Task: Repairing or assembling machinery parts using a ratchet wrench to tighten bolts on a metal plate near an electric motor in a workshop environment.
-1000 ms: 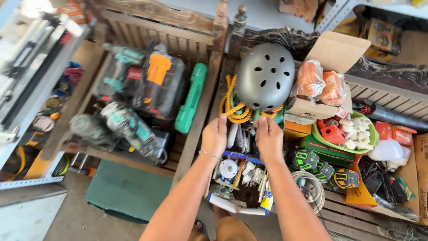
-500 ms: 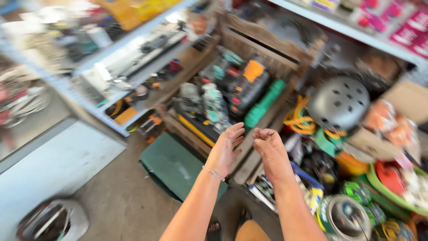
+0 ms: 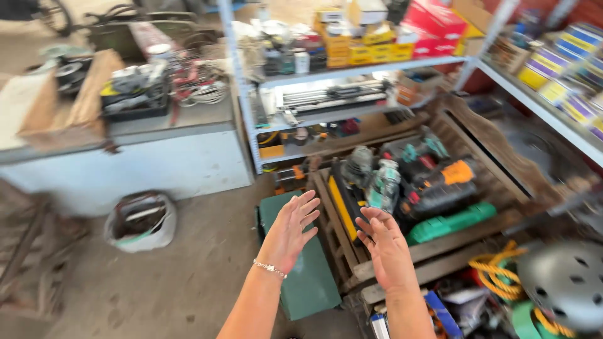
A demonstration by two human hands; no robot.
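Right now, starting at your far left, a white bench (image 3: 125, 166) carries a clutter of cables and tools, and a pale sack (image 3: 139, 221) of scrap sits on the concrete floor (image 3: 188, 282) just below it. Moving inward, your left hand (image 3: 290, 231) is raised with the palm turned toward the middle and the fingers spread; its grip is released and it holds nothing. A thin bracelet (image 3: 270, 269) circles that wrist. Beneath and behind the hand lies a flat green case (image 3: 308, 276) on the floor, touched by neither hand.

Your right hand (image 3: 384, 246) hovers just beside the left, also spread and empty, palm facing the other. Nothing has been picked up yet, so as far as the view shows, any handling is still ahead of you.

Beyond your fingers, a wooden crate (image 3: 477, 150) holds the power tools (image 3: 402, 179), teal, grey and orange, with a long green case (image 3: 449, 223) along its near edge. These are the nearest things to your hands, though apart from them. Farther right the picture blurs, but a coil of yellow rope (image 3: 496, 270) and what is probably a grey helmet (image 3: 565, 282) lie at the edge. A metal shelf (image 3: 352, 69) stacked with boxes stands behind.
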